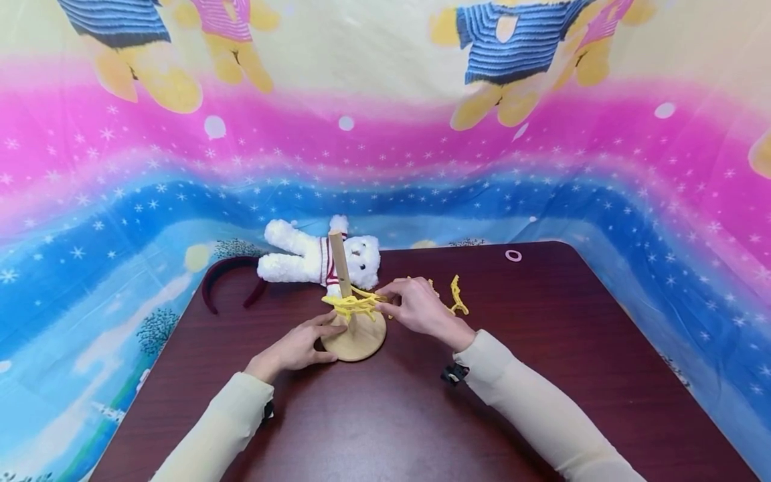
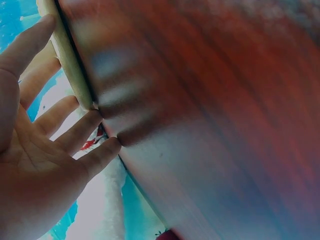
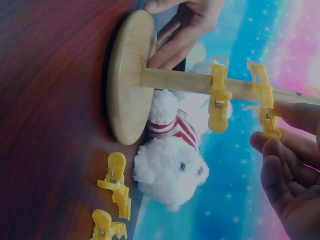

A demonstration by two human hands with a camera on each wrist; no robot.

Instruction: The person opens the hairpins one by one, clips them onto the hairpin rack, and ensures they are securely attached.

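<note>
Right hand (image 1: 421, 309) has thumb and fingers pinched on a yellow clip (image 3: 265, 97), which sits up against the post of a wooden stand (image 1: 355, 343); can't tell if its jaws have closed round the wood. A second yellow clip (image 3: 219, 95) crosses the post just beside it, nearer the base. Left hand (image 1: 301, 345) is resting on the round base, fingers straight and spread. Two loose clips (image 3: 117, 186) lie on the dark table (image 1: 542, 348) near the stand. Behind it there's a white plush bear (image 1: 301, 258) in a red-and-white striped top, lying on its side by a dark red headband (image 1: 229, 266).
</note>
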